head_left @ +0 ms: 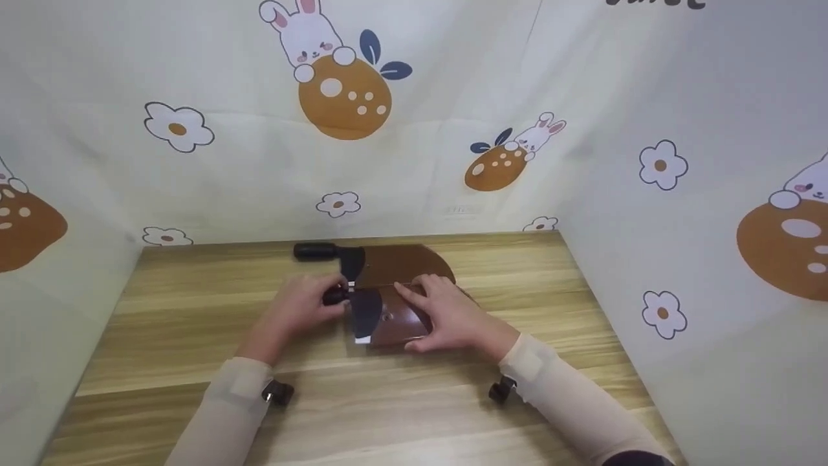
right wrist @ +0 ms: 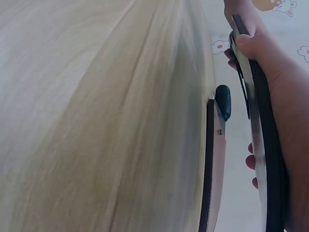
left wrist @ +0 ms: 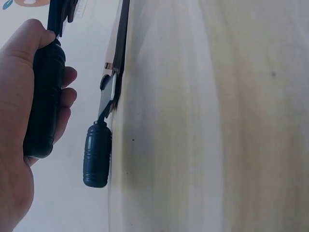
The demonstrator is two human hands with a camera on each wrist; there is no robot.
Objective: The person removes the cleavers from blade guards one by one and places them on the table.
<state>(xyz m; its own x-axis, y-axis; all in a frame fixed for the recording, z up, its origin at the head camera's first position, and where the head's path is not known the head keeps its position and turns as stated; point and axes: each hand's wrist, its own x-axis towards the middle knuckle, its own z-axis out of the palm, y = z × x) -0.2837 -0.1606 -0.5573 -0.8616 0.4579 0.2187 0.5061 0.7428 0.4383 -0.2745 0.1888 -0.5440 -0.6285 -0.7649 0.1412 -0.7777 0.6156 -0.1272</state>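
Note:
In the head view my left hand (head_left: 301, 310) grips the ribbed black handle (left wrist: 44, 99) of a flat, broad tool with a glossy brown body (head_left: 400, 323). A dark curved piece joins handle and body, with a rivet close by. My right hand (head_left: 453, 317) holds that body across its width, fingers at the far edge and thumb at the near one. The held tool is raised off the table in the wrist views. Behind it lies a similar tool (head_left: 407, 262), its black handle (head_left: 315, 251) pointing left. The tools' exact kind is unclear.
The wood-grain table (head_left: 401, 408) stretches around both hands. A pale curtain (head_left: 420, 168) printed with rabbits and flowers closes off the back and sides. Small black wrist cameras hang beneath both forearms.

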